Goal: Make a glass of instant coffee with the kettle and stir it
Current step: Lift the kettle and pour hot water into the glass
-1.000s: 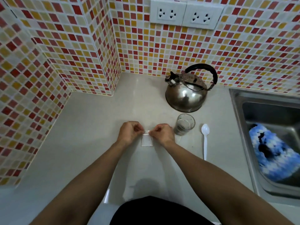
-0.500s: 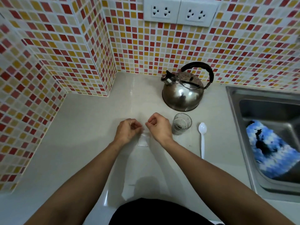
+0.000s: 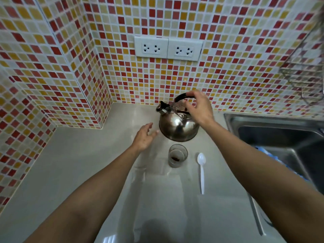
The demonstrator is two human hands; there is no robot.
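On the counter behind the glass and spoon, the right hand curls loosely open at the kettle handle, while the left hand hovers spread and empty beside it.

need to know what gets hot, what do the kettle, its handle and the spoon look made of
Kettle: polished steel by its mirror reflections.
Handle: matte black, probably plastic.
Spoon: thin glossy white, likely plastic.
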